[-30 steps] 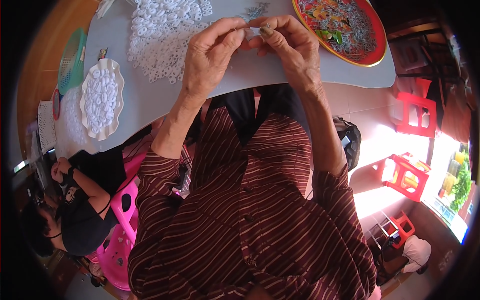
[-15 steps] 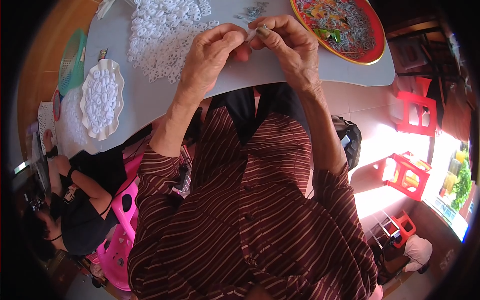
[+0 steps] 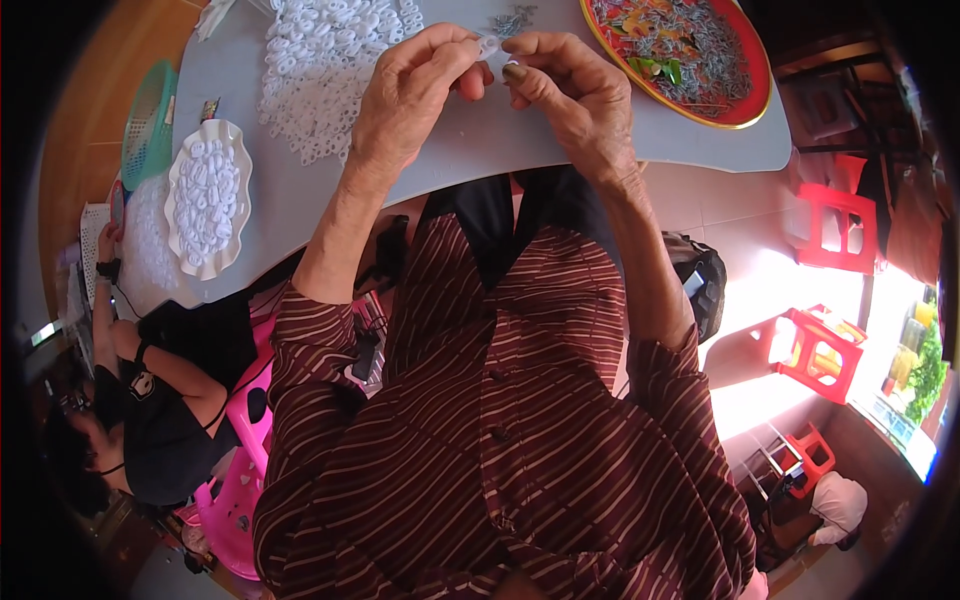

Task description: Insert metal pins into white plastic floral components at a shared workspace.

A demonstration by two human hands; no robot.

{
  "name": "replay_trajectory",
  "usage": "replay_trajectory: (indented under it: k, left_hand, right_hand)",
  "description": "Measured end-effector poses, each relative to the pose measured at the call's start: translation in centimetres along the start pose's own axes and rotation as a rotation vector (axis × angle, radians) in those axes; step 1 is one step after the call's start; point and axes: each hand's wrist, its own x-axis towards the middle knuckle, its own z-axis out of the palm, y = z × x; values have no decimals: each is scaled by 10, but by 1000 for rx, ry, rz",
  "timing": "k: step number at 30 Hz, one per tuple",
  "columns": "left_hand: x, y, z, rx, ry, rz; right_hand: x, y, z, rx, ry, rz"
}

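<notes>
Over the table's near part, my left hand (image 3: 412,95) pinches a small white plastic piece with a ring-like opening (image 3: 488,47) between thumb and forefinger. Close beside it, my right hand (image 3: 585,100) is closed in a pinch; a tiny white bit shows at its thumb tip, too small to name. The thumb nail there looks dark. Left of my hands spreads a heap of white plastic pieces (image 3: 325,75), some with oval holes. Just beyond my fingers lies a small pile of grey metal pins or screws (image 3: 514,19).
A red round tray with gold rim (image 3: 764,100) holds many metal pins, right. A white scalloped dish (image 3: 241,165) of white pieces stands left, near a green basket (image 3: 150,110). A person in black (image 3: 170,440) sits left by a pink chair (image 3: 225,515). Red stools (image 3: 825,350) stand right.
My fingertips have drawn slightly apart, the left hand shifting left and away from me, so the white piece shows more clearly. The seated person's arm now reaches up beside the table.
</notes>
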Motion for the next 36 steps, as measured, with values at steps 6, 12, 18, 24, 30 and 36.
replay_trajectory:
  k: [6, 12, 18, 24, 30, 36]
  left_hand:
    - [0, 3, 1, 152, -27, 34]
    - [1, 8, 1, 367, -65, 180]
    - [3, 4, 0, 507, -125, 250]
    - [4, 3, 4, 534, -146, 273]
    - [4, -15, 7, 503, 11, 396]
    - [2, -22, 8, 488, 14, 452]
  right_hand:
    - [-1, -4, 2, -22, 27, 1]
    - [-1, 0, 1, -8, 37, -12]
    - [-2, 0, 1, -11, 26, -22]
    - [0, 0, 0, -5, 27, -19]
    - [-1, 2, 4, -3, -30, -24]
    - [-1, 7, 6, -111, -8, -42]
